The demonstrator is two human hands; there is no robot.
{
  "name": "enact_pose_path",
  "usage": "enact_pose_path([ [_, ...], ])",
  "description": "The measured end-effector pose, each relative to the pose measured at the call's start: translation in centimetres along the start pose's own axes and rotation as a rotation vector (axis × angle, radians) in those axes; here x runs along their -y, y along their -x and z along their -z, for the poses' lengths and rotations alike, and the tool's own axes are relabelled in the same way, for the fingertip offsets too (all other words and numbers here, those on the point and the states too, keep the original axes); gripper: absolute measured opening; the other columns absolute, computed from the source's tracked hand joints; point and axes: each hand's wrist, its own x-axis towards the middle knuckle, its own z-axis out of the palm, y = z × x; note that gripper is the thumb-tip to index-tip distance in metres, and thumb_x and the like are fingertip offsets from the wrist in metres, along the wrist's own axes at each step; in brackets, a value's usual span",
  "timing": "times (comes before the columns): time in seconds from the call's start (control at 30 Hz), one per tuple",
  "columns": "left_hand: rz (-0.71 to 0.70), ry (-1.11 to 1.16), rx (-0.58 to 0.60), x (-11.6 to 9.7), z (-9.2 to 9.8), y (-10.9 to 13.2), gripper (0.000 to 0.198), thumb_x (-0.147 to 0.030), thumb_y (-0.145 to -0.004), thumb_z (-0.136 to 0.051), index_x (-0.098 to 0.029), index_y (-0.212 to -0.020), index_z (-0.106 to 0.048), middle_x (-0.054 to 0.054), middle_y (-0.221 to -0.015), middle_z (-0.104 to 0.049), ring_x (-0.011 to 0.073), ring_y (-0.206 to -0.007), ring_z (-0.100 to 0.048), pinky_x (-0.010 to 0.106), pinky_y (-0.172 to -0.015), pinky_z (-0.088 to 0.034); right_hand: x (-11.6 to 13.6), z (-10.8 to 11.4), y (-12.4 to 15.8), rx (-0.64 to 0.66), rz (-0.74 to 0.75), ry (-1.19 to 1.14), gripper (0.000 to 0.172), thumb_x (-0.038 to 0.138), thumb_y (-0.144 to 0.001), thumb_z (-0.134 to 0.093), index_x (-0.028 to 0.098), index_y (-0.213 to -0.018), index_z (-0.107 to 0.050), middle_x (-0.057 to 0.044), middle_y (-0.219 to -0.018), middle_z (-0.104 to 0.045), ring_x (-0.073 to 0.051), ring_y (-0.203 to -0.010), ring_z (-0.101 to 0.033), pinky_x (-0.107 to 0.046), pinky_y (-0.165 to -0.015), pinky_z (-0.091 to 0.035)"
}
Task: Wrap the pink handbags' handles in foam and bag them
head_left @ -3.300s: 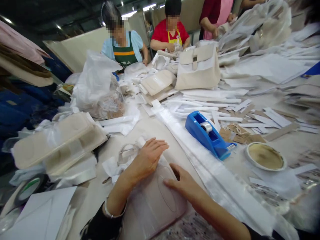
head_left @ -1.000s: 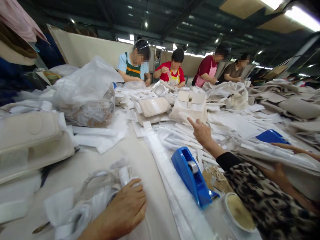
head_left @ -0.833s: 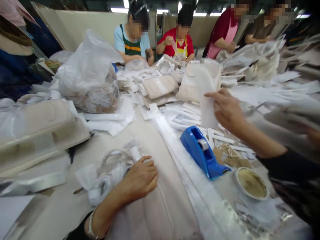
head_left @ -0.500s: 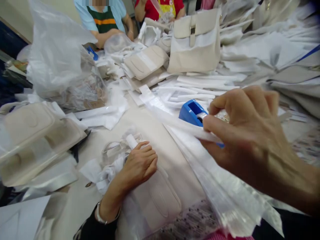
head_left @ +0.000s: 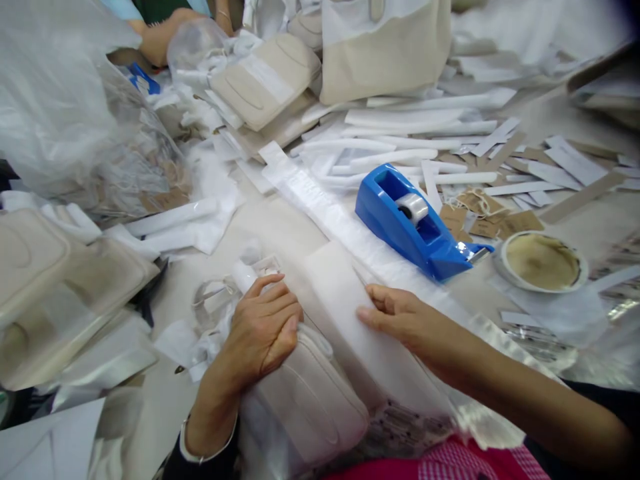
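My left hand (head_left: pixel 265 327) is closed over the top of a beige handbag (head_left: pixel 315 393), which lies near the table's front edge. White wrapping and a strap (head_left: pixel 217 297) bunch up beside that hand, and its fingertips are partly hidden. Between the thumb and fingers of my right hand (head_left: pixel 400 317) is the edge of a long white foam sheet (head_left: pixel 345 300), held flat just right of the bag. A blue tape dispenser (head_left: pixel 415 223) with a clear roll stands beyond my right hand.
Flat plastic sleeves (head_left: pixel 320 200) run under the dispenser. A round tin (head_left: pixel 543 262) sits at right near brown tags (head_left: pixel 485 220). More beige bags (head_left: pixel 270 80) lie at the back, and wrapped ones (head_left: pixel 75 287) at left. A person's forearm (head_left: pixel 160 37) shows at the far side.
My right hand has come down and left with the white foam sheet, away from the dispenser, which is now fully visible. My left hand stays on the bag. The view has tilted down.
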Motion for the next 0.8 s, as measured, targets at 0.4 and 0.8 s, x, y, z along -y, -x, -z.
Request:
enact_pose_path([
  [0.4, -0.011, 0.01, -0.035, 0.2, -0.3, 0.2, 0.02, -0.012, -0.088, -0.038, -0.018, -0.072, -0.047, -0.001, -0.067, -0.049, 0.0139, -0.072, -0.045, 0.044, -0.103, -0.037, -1.6, -5.1, -4.5, 0.089, 0.141, 0.245, 0.004, 0.02, -0.078, -0.058, 0.019, -0.074, -0.058, 0.006, -0.059, -0.048, -0.01, -0.056, -0.041, -0.024, -0.053, -0.024],
  [0.8, 0.06, -0.049, 0.03, 0.2, -0.7, -0.4, 0.024, -0.018, -0.092, -0.033, -0.017, -0.085, -0.056, 0.008, -0.102, -0.062, 0.0203, -0.099, -0.054, 0.047, -0.11, -0.029, -1.9, -6.3, -7.4, 0.266, 0.101, 0.032, 0.023, 0.027, -0.088, -0.05, 0.013, -0.084, -0.068, -0.002, -0.08, -0.066, -0.018, -0.084, -0.059, -0.03, -0.08, -0.047],
])
